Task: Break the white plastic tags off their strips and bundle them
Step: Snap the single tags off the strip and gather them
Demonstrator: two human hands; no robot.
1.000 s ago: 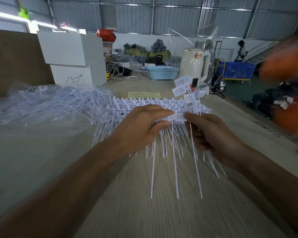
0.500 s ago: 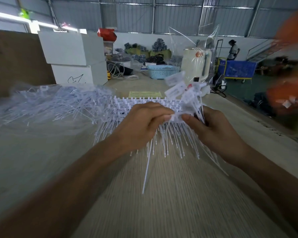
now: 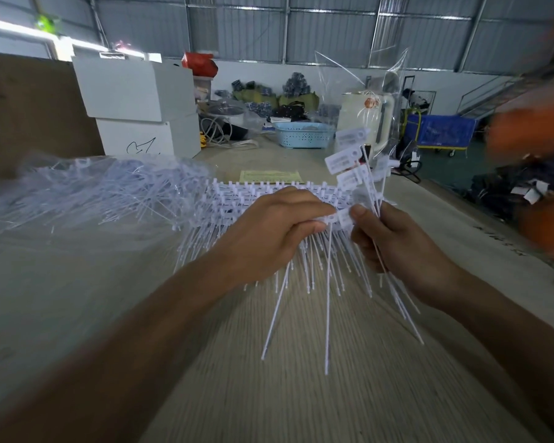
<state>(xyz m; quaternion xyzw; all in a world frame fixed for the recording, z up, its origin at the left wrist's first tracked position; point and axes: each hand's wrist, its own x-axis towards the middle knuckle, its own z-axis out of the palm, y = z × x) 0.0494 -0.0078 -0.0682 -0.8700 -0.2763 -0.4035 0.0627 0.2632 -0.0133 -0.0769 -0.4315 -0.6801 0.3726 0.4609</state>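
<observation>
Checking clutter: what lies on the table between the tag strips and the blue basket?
Head view: a yellow-green paper sheet just behind the tag strips; bare table up to the blue basket.

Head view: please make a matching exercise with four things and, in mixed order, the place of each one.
Things:
1. blue basket
2. white boxes
3. loose tags
4. tag strips

Places:
A. stacked at the far left of the table
B. under the left hand
C. at the far end of the table
D. held up in the right hand

Pairs: 1-C, 2-A, 3-D, 4-B
</observation>
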